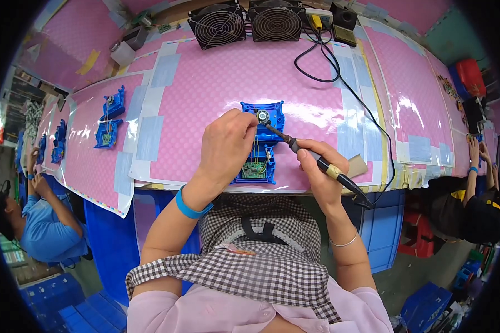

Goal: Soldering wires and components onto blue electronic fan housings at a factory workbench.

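Note:
My right hand (323,172) grips a soldering iron (292,144) with a dark handle. Its tip meets the edge of a round speaker-like part (263,116), which sits in the upper half of a blue plastic housing (278,107). From the left, my left hand (225,145) reaches over this half, thumb and fingers pinched beside the round part; what they hold is hidden. Nearer to me lies the lower housing half (270,176) with a green circuit board (254,168) in it. Thin wires run between the two halves.
Two black fans (218,26) stand at the back, beside a yellow plug (316,22). The iron's black cord (366,105) loops down the right side. More blue housings (112,105) lie on the left. Co-workers sit at both sides; a brown scrap (358,166) lies near my right hand.

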Motion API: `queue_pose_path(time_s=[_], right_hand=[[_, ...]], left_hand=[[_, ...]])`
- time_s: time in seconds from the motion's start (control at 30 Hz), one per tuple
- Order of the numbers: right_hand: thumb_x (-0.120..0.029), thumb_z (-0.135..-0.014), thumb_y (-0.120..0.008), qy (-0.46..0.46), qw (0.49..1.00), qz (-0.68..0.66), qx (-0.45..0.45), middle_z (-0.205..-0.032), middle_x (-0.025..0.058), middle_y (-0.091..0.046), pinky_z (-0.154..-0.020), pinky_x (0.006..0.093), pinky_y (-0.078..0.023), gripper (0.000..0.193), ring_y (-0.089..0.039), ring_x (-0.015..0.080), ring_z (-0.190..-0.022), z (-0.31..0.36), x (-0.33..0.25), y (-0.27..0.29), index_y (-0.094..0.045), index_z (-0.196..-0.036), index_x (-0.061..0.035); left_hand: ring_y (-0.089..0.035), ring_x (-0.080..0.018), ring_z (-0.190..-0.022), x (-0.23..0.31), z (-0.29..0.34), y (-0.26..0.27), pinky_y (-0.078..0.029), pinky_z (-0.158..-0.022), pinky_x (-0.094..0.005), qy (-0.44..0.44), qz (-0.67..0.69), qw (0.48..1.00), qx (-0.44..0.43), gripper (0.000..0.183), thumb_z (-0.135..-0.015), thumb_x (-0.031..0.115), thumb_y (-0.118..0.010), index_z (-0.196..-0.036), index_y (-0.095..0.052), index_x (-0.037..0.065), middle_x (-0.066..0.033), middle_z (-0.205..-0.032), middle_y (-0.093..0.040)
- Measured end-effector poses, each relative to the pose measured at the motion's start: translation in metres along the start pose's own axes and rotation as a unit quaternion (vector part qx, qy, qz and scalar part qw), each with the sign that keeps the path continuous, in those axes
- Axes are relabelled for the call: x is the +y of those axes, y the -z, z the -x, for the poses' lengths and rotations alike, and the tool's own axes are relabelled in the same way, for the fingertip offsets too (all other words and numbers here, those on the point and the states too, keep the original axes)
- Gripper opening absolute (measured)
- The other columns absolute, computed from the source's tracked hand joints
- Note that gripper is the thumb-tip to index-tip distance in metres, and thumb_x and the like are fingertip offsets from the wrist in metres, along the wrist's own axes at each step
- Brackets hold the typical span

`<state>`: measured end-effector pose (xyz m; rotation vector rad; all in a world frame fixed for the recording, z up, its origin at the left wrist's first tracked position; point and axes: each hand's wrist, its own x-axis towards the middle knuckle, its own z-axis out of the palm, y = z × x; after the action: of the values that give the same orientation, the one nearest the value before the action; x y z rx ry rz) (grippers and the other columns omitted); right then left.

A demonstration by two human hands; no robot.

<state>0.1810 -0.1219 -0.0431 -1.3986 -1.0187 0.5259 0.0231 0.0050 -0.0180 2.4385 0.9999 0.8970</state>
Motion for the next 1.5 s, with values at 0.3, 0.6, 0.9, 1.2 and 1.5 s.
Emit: queue_pose_path(time_s=[0.3, 0.6, 0.9, 1.2, 1.5], right_hand=[[-0.004, -0.086, -0.065, 0.048, 0.997, 0.048, 0.028, -0.081, 0.0061, -0.067, -0.057, 0.0206, -0.046, 0.017, -0.058, 0.0079, -0.064, -0.008, -0.004, 0.024, -0.069, -0.1, 0.0036], [-0.003, -0.084, -0.067, 0.056, 0.997, 0.055, 0.005, -0.076, 0.0049, -0.068, -0.053, 0.0189, -0.042, 0.014, -0.058, 0.006, -0.062, -0.012, -0.002, 0.017, -0.071, -0.096, 0.0018], [-0.002, -0.083, -0.067, 0.065, 0.996, 0.06, -0.002, -0.079, 0.0058, -0.069, -0.055, 0.0192, -0.042, 0.014, -0.058, 0.0063, -0.063, -0.014, 0.001, 0.017, -0.071, -0.095, 0.0017], [-0.001, -0.083, -0.067, 0.07, 0.995, 0.075, -0.009, -0.079, 0.0055, -0.068, -0.056, 0.0197, -0.042, 0.013, -0.058, 0.007, -0.064, -0.013, -0.002, 0.018, -0.071, -0.095, 0.0023], [-0.002, -0.084, -0.066, 0.044, 0.998, 0.044, -0.001, -0.077, 0.0042, -0.065, -0.054, 0.0185, -0.039, 0.014, -0.054, 0.0055, -0.061, -0.014, -0.001, 0.021, -0.07, -0.097, 0.0026]], left_hand=[[-0.061, -0.0285, -0.071, 0.022, 0.005, 0.01, -0.048, -0.064, -0.0368, -0.025, 0.0, 0.999, -0.022, 0.011, -0.079, -0.001, -0.064, -0.089, -0.068, 0.001, -0.012, -0.08, -0.061], [-0.06, -0.0284, -0.073, 0.014, -0.006, -0.013, -0.047, -0.068, -0.0404, -0.062, -0.061, 0.996, -0.015, 0.016, -0.074, 0.003, -0.067, -0.089, -0.065, 0.006, -0.0087, -0.076, -0.063], [-0.061, -0.0281, -0.074, 0.01, -0.009, -0.02, -0.046, -0.068, -0.0406, -0.066, -0.063, 0.996, -0.021, 0.015, -0.074, 0.004, -0.067, -0.089, -0.065, 0.006, -0.0087, -0.075, -0.063], [-0.06, -0.0222, -0.067, 0.012, -0.009, -0.002, -0.046, -0.059, -0.035, -0.044, 0.021, 0.997, 0.061, 0.01, -0.079, 0.004, -0.068, -0.088, -0.067, 0.003, -0.0086, -0.075, -0.062], [-0.049, -0.0148, -0.059, 0.002, 0.002, -0.012, -0.038, -0.053, -0.0326, 0.018, 0.014, 0.998, 0.055, 0.015, -0.078, 0.015, -0.075, -0.086, -0.071, 0.003, -0.0066, -0.071, -0.053]])
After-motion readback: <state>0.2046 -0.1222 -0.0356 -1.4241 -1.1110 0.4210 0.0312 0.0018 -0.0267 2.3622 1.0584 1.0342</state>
